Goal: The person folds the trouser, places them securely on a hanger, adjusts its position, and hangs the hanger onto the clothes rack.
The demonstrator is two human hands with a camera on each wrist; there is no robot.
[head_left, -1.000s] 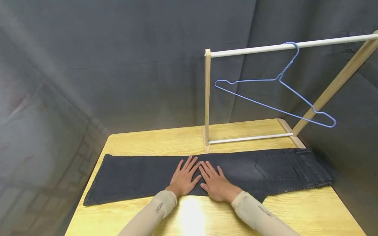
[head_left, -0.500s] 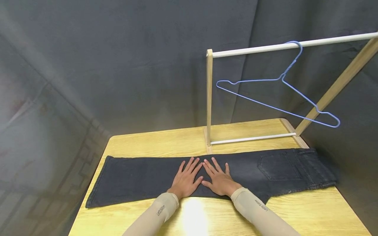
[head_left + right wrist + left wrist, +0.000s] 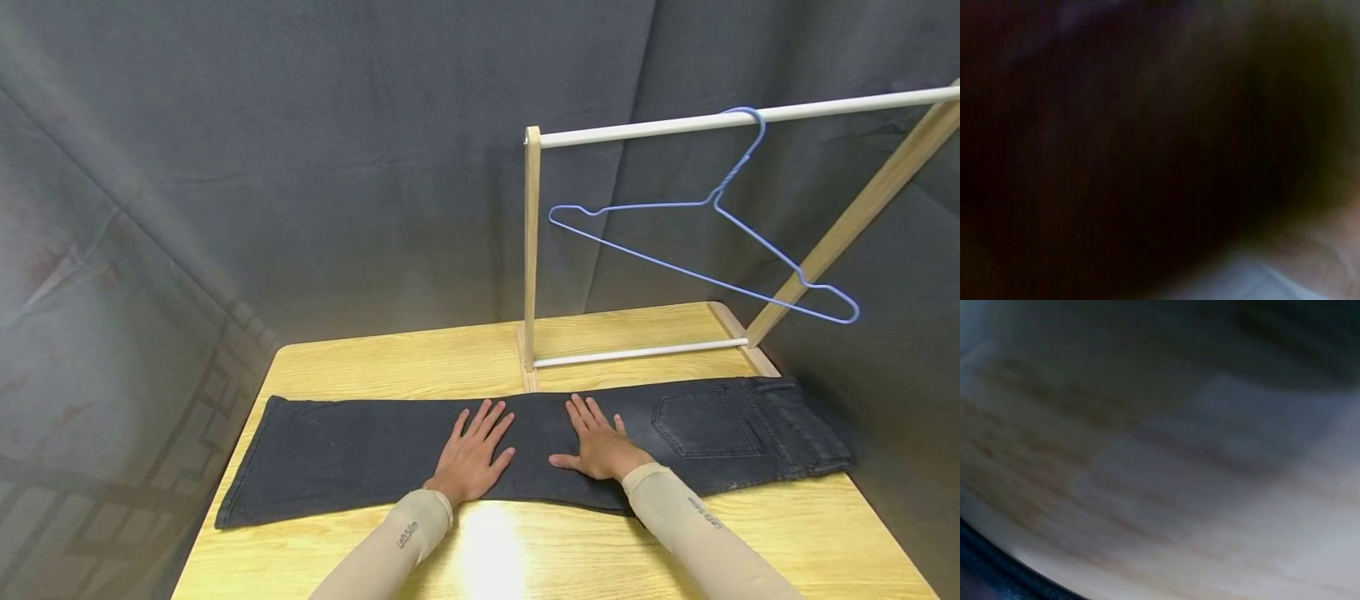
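A pair of dark jeans (image 3: 337,454) lies folded lengthwise across the table, leg hem at the left and waistband at the right, with a back pocket facing up. My left hand (image 3: 471,457) rests flat on the middle of the jeans, fingers straight and spread. To its right, my right hand (image 3: 600,442) lies palm down on the cloth, left of the pocket, its thumb pointing left. Both palms are hidden. The left wrist view is a blur of pale wood grain, and the right wrist view is mostly dark.
Behind the jeans stands a wooden rack (image 3: 529,250) with a white top rail (image 3: 645,130). A blue wire hanger (image 3: 675,268) hangs from that rail. The wooden table (image 3: 390,362) is bordered by grey curtains (image 3: 337,167) at the back and sides.
My right hand has slid right along the jeans, away from my left hand, which has stayed in place. The crotch flap at the front edge is now mostly covered by my right forearm.
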